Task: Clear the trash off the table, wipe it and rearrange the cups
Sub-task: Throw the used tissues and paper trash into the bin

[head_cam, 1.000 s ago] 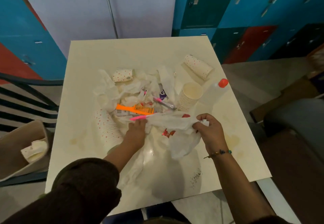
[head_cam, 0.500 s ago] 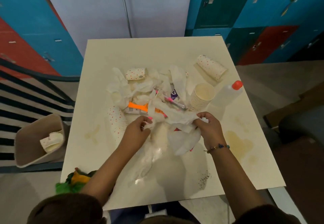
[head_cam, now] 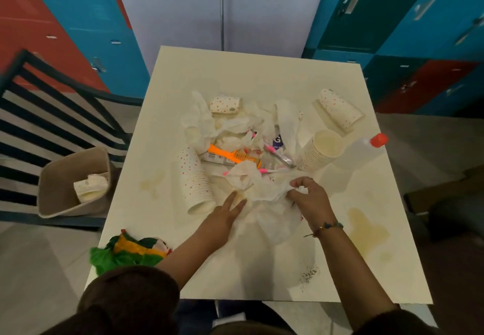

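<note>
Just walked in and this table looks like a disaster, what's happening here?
A person is clearing litter from a stained table. Their right hand has a grip on crumpled tissue, while the left hand lies open and flat beside it. Tissues, an orange comb, pink toothbrushes and dotted paper cups remain piled in the middle. A bin on the floor to the left holds some trash already.
</note>
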Motion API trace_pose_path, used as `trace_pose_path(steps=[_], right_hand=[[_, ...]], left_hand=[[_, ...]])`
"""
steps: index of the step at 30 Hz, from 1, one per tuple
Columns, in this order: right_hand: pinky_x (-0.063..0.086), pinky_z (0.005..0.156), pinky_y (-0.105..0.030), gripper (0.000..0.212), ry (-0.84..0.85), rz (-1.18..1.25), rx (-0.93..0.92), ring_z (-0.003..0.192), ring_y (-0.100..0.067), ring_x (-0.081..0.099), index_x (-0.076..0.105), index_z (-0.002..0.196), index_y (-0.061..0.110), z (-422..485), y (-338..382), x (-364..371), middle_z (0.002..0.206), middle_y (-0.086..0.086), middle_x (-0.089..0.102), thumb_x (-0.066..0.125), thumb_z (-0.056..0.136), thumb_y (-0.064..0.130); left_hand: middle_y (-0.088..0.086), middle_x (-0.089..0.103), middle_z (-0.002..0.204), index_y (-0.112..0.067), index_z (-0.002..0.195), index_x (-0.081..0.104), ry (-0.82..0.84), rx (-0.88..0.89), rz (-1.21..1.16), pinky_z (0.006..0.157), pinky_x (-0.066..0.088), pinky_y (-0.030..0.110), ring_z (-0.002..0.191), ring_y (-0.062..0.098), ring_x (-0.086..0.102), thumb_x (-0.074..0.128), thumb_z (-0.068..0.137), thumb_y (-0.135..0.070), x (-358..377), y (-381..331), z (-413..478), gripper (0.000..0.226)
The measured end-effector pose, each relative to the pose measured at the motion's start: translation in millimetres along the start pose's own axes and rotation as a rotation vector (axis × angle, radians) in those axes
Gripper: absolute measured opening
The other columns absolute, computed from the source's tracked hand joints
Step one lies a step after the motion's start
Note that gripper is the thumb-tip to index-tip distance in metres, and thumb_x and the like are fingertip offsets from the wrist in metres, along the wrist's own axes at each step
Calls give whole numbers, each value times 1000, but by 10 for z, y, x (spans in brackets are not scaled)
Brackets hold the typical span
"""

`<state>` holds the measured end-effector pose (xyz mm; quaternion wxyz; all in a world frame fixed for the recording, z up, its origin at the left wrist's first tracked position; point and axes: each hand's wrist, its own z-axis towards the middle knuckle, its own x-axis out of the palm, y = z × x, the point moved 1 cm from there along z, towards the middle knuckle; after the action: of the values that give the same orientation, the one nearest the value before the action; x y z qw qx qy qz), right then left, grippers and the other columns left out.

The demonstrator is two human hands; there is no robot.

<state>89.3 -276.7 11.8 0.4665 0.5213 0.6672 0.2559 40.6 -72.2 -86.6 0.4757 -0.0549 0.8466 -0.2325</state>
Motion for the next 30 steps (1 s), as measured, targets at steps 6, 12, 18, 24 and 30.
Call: trace_pose_path(steps=[6, 12, 18, 24, 30], right_hand=[[41, 53, -13, 13, -4, -118, 17, 70, -11, 52, 58, 78, 16, 44, -270, 79, 78, 8, 55, 61, 79, 3], [45, 80, -34, 20, -59, -121, -45, 91, -30, 57, 54, 68, 17, 247, -380, 425, 91, -8, 58, 62, 79, 2], [37, 78, -23, 16, -56, -295, 8, 124, -28, 49, 58, 101, -1, 510, -343, 788, 156, -13, 16, 56, 86, 4], [39, 87, -29, 17, -60, -408, -44, 106, -36, 53, 58, 96, -6, 455, -503, 946, 123, -24, 49, 47, 83, -7], [36, 71, -23, 16, -59, -278, -74, 97, -29, 59, 61, 80, 7, 379, -338, 765, 103, -14, 65, 54, 78, -7]], left_hand=[[8, 43, 130, -12, 128, 54, -36, 42, -110, 80, 41, 22, 99, 21, 57, 52, 84, -5, -76, 37, 139, 44], [-2, 41, 78, 1, 78, 59, -83, -67, -178, 67, 31, 24, 84, 27, 55, 53, 77, 0, -25, 1, -75, 6], [5, 61, 93, 0, 96, 65, -315, -174, -384, 71, 40, 14, 82, 15, 54, 59, 82, -9, -403, -159, -333, 17], [3, 60, 80, 3, 87, 66, -457, -209, -544, 63, 37, 3, 64, -2, 47, 64, 80, -3, -854, -176, -507, 9], [12, 65, 83, -4, 82, 64, -538, -198, -591, 63, 36, 5, 74, 11, 54, 67, 76, -5, -1034, -206, -576, 6]])
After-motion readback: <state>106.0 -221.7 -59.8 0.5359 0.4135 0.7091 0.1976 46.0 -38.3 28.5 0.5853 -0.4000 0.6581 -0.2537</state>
